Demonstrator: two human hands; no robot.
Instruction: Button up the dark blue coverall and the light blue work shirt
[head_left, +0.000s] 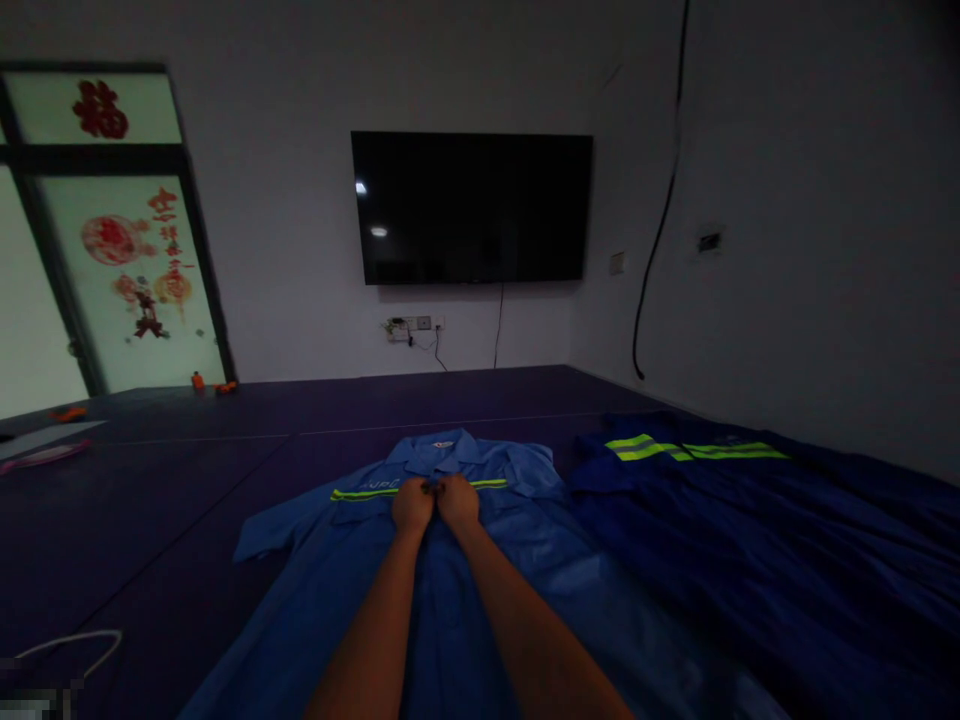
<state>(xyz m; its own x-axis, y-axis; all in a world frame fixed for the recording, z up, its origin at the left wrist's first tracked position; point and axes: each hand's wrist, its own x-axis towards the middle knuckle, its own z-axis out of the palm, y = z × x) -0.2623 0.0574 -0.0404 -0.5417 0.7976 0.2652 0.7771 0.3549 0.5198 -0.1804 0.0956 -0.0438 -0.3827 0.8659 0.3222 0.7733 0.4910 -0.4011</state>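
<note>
A light blue work shirt point(352, 570) with a collar and a yellow-green stripe across the chest lies spread out, front side up, before me. My left hand point(413, 505) and my right hand point(457, 502) meet at the shirt's front opening, just below the collar and level with the stripe. The fingers of both hands are closed in a pinch on the shirt front. What exactly sits between the fingertips, fabric edge or fastener, is too small and dark to make out.
To the right lies a dark blue garment point(705, 540) with yellow-green reflective bands. A white cord point(82, 635) curves at the lower left. Small orange objects point(198, 381) stand near the glass door point(127, 290). A black cable point(660, 230) hangs down the right wall; a television point(472, 208) is mounted ahead.
</note>
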